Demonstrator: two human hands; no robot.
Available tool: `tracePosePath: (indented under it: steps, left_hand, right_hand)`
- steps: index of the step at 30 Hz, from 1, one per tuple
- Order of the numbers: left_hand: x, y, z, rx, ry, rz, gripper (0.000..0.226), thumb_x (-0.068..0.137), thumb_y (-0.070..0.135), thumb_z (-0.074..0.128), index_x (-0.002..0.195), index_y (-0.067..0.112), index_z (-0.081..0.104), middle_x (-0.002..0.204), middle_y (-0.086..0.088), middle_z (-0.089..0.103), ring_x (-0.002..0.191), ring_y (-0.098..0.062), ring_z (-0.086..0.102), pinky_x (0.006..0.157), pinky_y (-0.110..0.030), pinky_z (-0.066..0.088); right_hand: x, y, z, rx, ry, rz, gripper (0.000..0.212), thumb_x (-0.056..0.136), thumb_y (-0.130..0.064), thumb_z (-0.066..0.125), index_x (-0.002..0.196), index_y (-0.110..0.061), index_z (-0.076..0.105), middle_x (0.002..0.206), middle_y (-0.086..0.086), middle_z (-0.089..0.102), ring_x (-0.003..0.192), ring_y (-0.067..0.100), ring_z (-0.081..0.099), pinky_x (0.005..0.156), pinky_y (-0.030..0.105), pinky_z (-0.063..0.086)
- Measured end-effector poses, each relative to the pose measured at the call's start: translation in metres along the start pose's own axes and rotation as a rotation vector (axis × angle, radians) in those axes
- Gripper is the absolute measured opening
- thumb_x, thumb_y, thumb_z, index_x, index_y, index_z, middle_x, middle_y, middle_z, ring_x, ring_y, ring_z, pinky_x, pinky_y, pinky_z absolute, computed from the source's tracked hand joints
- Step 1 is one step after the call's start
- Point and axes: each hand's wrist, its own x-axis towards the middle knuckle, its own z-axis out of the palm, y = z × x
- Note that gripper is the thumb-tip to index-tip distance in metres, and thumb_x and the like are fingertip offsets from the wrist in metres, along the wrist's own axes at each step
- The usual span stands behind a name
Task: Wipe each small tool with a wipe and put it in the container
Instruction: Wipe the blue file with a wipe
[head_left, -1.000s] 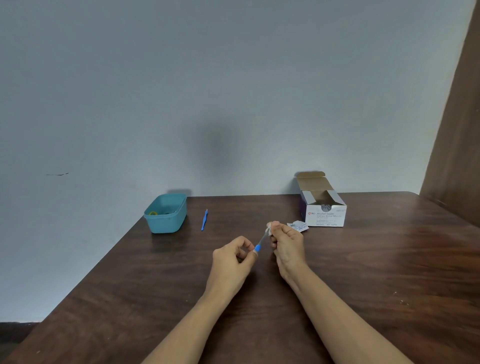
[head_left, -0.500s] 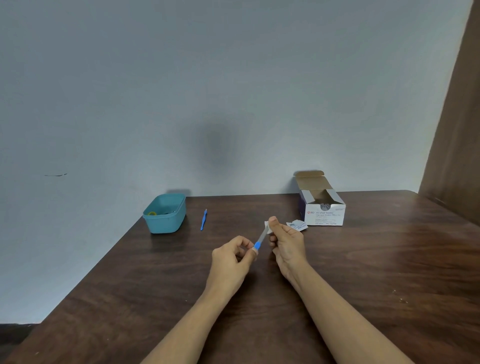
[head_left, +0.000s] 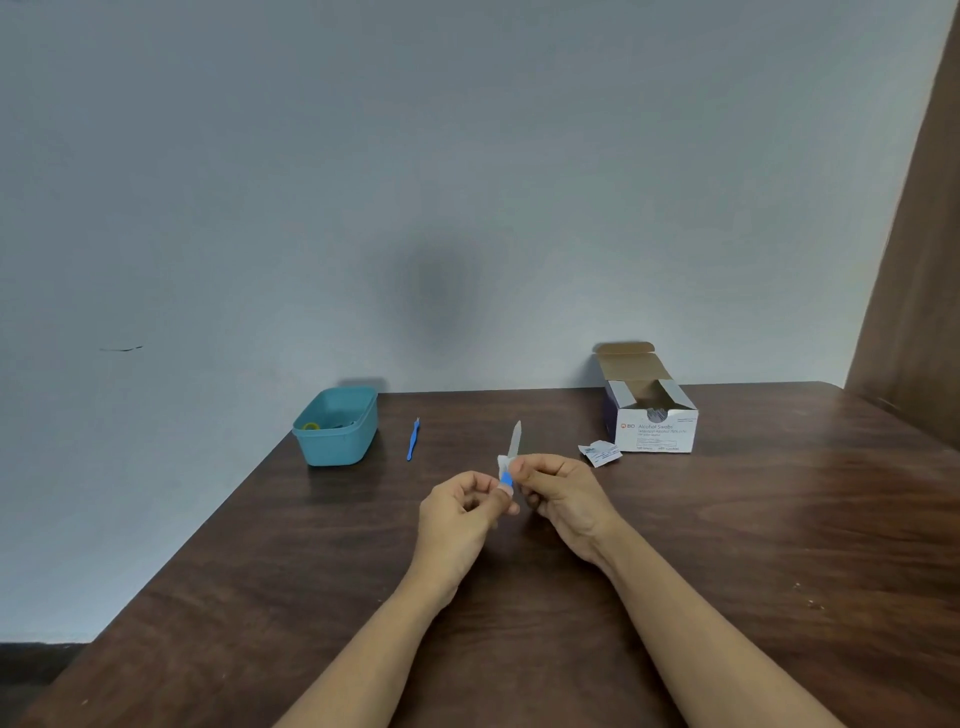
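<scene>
Dark wood table (head_left: 727, 545) carries everything. From where I stand, the biggest thing on it is the opened alcohol swab box (head_left: 655, 423) at the far right. Next is the teal container (head_left: 337, 447) at the far left edge, with a few small items inside.

Between them, nearer the person, both hands meet above the tabletop. The left hand (head_left: 460, 512) has its fingers curled, pinching the blue handle end of a small slim tool (head_left: 515, 439). The right hand (head_left: 563, 499) is likewise curled, thumb and fingers pinching a white wipe (head_left: 503, 461) round the tool just above the left fingertips. The pale grey tip sticks up and away, clear of both hands.

I judge the tool light, stiff and thin, likely slick once wetted and possibly pointed. The handle end looks the safe place to grip while the wipe slides along the shaft. The wipe itself looks soft and limp.

A second blue tool (head_left: 413, 440) lies flat just right of the container, well apart from the hands. A torn swab wrapper (head_left: 600, 453) sits beside the box.
</scene>
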Motion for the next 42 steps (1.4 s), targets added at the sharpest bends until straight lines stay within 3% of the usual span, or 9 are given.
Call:
tracePosePath:
  steps: [3, 6, 11, 19, 23, 27, 30, 36, 42]
  left_hand:
    - [0.0007, -0.0018, -0.0007, 0.030, 0.025, 0.021, 0.010, 0.088, 0.027, 0.065, 0.084, 0.018, 0.069, 0.075, 0.004, 0.073, 0.064, -0.006, 0.060, 0.065, -0.021, 0.049]
    - [0.0015, -0.0027, 0.0008, 0.086, 0.003, 0.049, 0.009, 0.088, 0.027, 0.065, 0.084, 0.019, 0.068, 0.074, 0.006, 0.073, 0.069, -0.010, 0.064, 0.068, -0.023, 0.050]
    - [0.0002, -0.0023, 0.0034, 0.146, -0.041, 0.066, 0.006, 0.088, 0.023, 0.065, 0.086, 0.019, 0.068, 0.074, 0.006, 0.073, 0.063, 0.001, 0.061, 0.066, -0.017, 0.046]
    - [0.0005, 0.0018, -0.0016, -0.126, -0.045, -0.025, 0.007, 0.088, 0.016, 0.065, 0.087, 0.011, 0.070, 0.076, -0.004, 0.074, 0.057, 0.000, 0.054, 0.057, -0.018, 0.042]
    - [0.0018, 0.0023, -0.0015, -0.117, -0.053, -0.036, 0.008, 0.087, 0.015, 0.065, 0.088, 0.009, 0.070, 0.075, -0.003, 0.074, 0.056, 0.002, 0.055, 0.057, -0.017, 0.043]
    - [0.0022, 0.0011, 0.0016, -0.022, -0.075, -0.013, 0.007, 0.086, 0.017, 0.066, 0.085, 0.010, 0.070, 0.074, -0.001, 0.074, 0.057, 0.002, 0.056, 0.062, -0.021, 0.044]
    - [0.0007, 0.0008, 0.0031, 0.033, -0.085, -0.005, 0.007, 0.086, 0.019, 0.066, 0.085, 0.013, 0.069, 0.074, 0.002, 0.074, 0.059, 0.001, 0.059, 0.063, -0.020, 0.045]
    - [-0.0004, 0.0016, 0.0000, 0.008, -0.055, -0.004, 0.006, 0.087, 0.019, 0.065, 0.086, 0.014, 0.069, 0.075, 0.004, 0.074, 0.064, 0.003, 0.062, 0.068, -0.021, 0.044]
    - [0.0002, 0.0054, -0.0047, -0.177, -0.127, -0.081, 0.011, 0.089, 0.014, 0.063, 0.091, 0.006, 0.070, 0.077, -0.005, 0.074, 0.056, -0.003, 0.052, 0.056, -0.017, 0.042]
  right_hand:
    - [-0.0018, 0.0011, 0.0025, -0.074, 0.004, -0.032, 0.022, 0.068, -0.024, 0.076, 0.086, -0.011, 0.074, 0.073, 0.000, 0.070, 0.062, 0.006, 0.053, 0.061, 0.021, 0.041]
    - [-0.0020, 0.0010, 0.0043, 0.004, 0.088, -0.054, 0.010, 0.077, -0.013, 0.073, 0.086, -0.009, 0.073, 0.071, -0.002, 0.071, 0.061, 0.006, 0.051, 0.060, 0.021, 0.040]
    - [0.0024, 0.0002, 0.0006, 0.187, 0.217, -0.025, 0.006, 0.078, -0.011, 0.071, 0.084, -0.008, 0.073, 0.061, -0.005, 0.064, 0.060, 0.007, 0.043, 0.058, 0.021, 0.039]
    - [-0.0002, -0.0038, -0.0017, 0.044, -0.014, 0.057, 0.013, 0.073, -0.022, 0.071, 0.082, -0.012, 0.073, 0.068, -0.001, 0.063, 0.064, 0.008, 0.046, 0.063, 0.021, 0.040]
    - [0.0004, -0.0020, -0.0013, 0.043, 0.029, 0.047, 0.011, 0.071, -0.020, 0.073, 0.078, -0.011, 0.075, 0.064, 0.000, 0.063, 0.063, 0.010, 0.045, 0.062, 0.022, 0.040]
    - [0.0040, -0.0010, -0.0008, 0.178, 0.150, 0.049, 0.029, 0.064, -0.025, 0.075, 0.086, -0.006, 0.072, 0.056, -0.003, 0.053, 0.056, 0.007, 0.042, 0.054, 0.020, 0.038]
    - [0.0049, -0.0022, -0.0031, 0.256, 0.171, 0.064, 0.029, 0.065, -0.025, 0.075, 0.087, -0.007, 0.071, 0.057, -0.003, 0.052, 0.053, 0.005, 0.043, 0.052, 0.019, 0.038]
    - [0.0013, -0.0025, -0.0007, 0.058, 0.062, 0.034, 0.026, 0.065, -0.023, 0.073, 0.085, -0.006, 0.072, 0.059, -0.002, 0.055, 0.061, 0.009, 0.041, 0.059, 0.021, 0.037]
    - [-0.0003, -0.0018, -0.0034, 0.006, -0.066, 0.027, 0.018, 0.074, -0.028, 0.069, 0.083, -0.014, 0.076, 0.073, 0.001, 0.063, 0.067, 0.010, 0.044, 0.066, 0.024, 0.038]
